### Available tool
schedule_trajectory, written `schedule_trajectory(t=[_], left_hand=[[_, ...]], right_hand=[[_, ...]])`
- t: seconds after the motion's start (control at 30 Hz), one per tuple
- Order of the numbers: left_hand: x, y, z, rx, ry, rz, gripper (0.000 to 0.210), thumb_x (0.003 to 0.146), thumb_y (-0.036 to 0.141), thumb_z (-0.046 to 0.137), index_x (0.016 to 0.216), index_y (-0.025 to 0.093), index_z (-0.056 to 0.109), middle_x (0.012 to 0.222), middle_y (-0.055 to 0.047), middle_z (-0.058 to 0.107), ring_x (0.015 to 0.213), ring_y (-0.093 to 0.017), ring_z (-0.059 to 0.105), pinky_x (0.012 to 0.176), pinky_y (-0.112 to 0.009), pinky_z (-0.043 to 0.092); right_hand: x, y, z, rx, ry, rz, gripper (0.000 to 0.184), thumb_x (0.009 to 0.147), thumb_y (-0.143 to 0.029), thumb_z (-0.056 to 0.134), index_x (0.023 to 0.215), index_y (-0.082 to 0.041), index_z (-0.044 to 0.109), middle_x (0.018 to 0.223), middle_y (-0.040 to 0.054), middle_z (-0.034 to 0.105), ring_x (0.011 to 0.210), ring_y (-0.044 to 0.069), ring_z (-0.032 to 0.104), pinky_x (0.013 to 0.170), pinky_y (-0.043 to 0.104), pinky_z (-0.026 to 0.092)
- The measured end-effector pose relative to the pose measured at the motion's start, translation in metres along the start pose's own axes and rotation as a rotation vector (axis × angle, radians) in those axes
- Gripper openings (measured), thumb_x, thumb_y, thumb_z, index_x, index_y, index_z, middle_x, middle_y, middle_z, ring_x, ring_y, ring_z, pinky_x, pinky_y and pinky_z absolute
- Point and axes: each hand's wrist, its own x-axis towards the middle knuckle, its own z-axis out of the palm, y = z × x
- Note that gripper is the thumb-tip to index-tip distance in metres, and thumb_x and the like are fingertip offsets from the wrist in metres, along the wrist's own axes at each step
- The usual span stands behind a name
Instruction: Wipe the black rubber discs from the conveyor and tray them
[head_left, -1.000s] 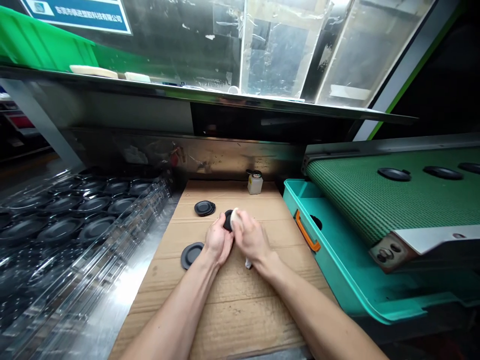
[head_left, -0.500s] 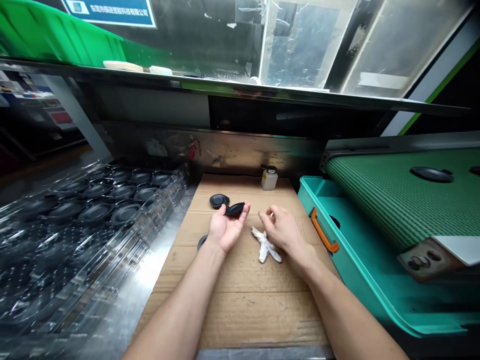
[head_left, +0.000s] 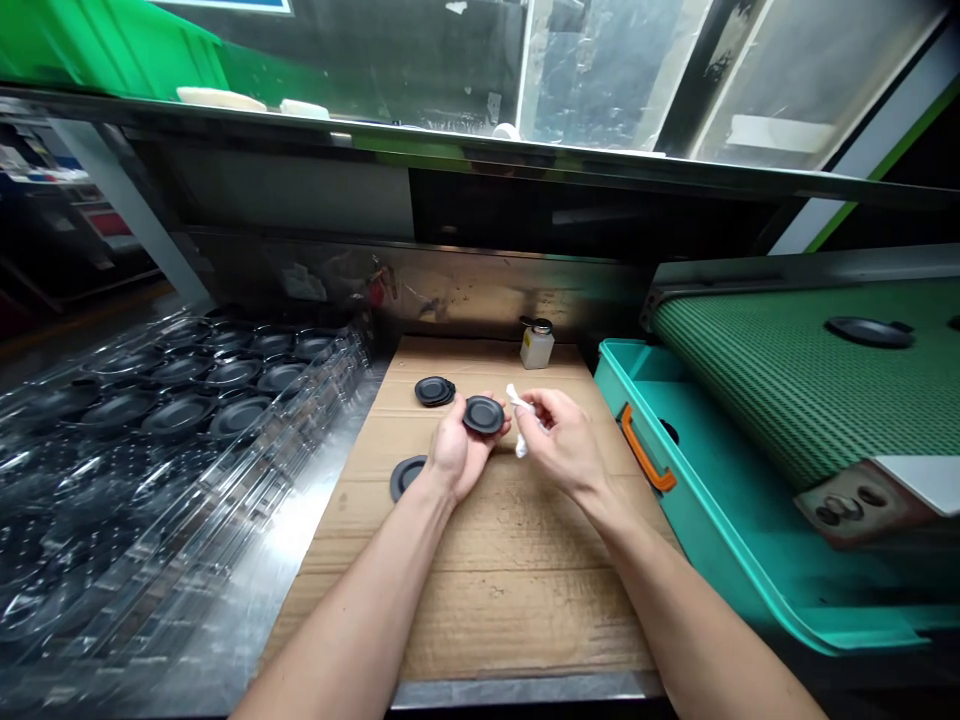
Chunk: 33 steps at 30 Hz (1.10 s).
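Resting in my left hand (head_left: pixel 459 455) is a round black plastic disc (head_left: pixel 484 414) with a raised rim, its face turned up toward me and my fingers around its edge. Just to its right, my right hand (head_left: pixel 559 435) pinches a crumpled white cloth (head_left: pixel 519 410), which sticks out past the fingertips a little apart from the disc. Behind my left hand a small stack of black discs (head_left: pixel 433 390) lies on the cardboard sheet (head_left: pixel 525 610). Another black disc (head_left: pixel 406 477) lies beside my left wrist, partly covered by it.
Clear plastic trays (head_left: pixel 300 460) of black discs stand at the left. A small bottle (head_left: pixel 537 345) with a dark cap sits at the back. At the right, a teal bin (head_left: pixel 720 570) with an orange handle (head_left: pixel 643 450) stands beside a green conveyor belt (head_left: pixel 780 370) carrying a disc (head_left: pixel 870 331).
My right hand has picked the white cloth up from the cardboard. In my left hand the disc has been tilted from edge-on to face-up. The view has shifted slightly.
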Motion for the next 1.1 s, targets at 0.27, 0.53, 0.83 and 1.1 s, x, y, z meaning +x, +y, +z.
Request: schedule_trajectory(t=[0.27, 0.53, 0.83, 1.1], left_hand=[[0.001, -0.003, 0.000, 0.129, 0.071, -0.035, 0.033, 0.094, 0.039, 0.043, 0.110, 0.014, 0.059, 0.105, -0.014, 0.067, 0.089, -0.023, 0.068, 0.083, -0.041, 0.056], [-0.001, 0.021, 0.001, 0.040, 0.036, -0.271, 0.048, 0.094, 0.052, 0.037, 0.093, 0.008, 0.057, 0.083, -0.017, 0.065, 0.066, -0.018, 0.068, 0.053, -0.024, 0.058], [-0.001, 0.022, -0.002, 0.117, 0.062, -0.580, 0.058, 0.096, 0.051, 0.025, 0.097, 0.004, 0.057, 0.070, -0.017, 0.065, 0.046, -0.013, 0.061, 0.036, -0.017, 0.049], [-0.006, 0.005, 0.004, 0.330, 0.035, -0.460, 0.052, 0.096, 0.050, 0.030, 0.086, 0.008, 0.060, 0.063, -0.014, 0.065, 0.044, -0.015, 0.062, 0.037, -0.020, 0.051]], right_hand=[[-0.012, -0.014, 0.012, 0.271, -0.403, -0.123, 0.011, 0.085, -0.025, 0.057, 0.085, -0.019, 0.067, 0.071, -0.0005, 0.059, 0.066, 0.012, 0.052, 0.061, 0.024, 0.040], [0.012, 0.006, -0.013, 0.781, -0.158, 0.326, 0.027, 0.086, -0.045, 0.059, 0.092, -0.020, 0.051, 0.088, 0.0015, 0.062, 0.064, 0.011, 0.058, 0.055, 0.022, 0.046], [0.005, 0.009, -0.010, 0.526, -0.308, 0.299, 0.032, 0.084, -0.047, 0.060, 0.089, -0.016, 0.064, 0.073, 0.0004, 0.061, 0.053, 0.008, 0.049, 0.042, 0.018, 0.042], [0.002, 0.012, -0.010, 0.230, -0.422, 0.142, 0.028, 0.091, -0.035, 0.050, 0.097, -0.017, 0.070, 0.063, -0.0003, 0.064, 0.054, 0.011, 0.056, 0.054, 0.022, 0.042]])
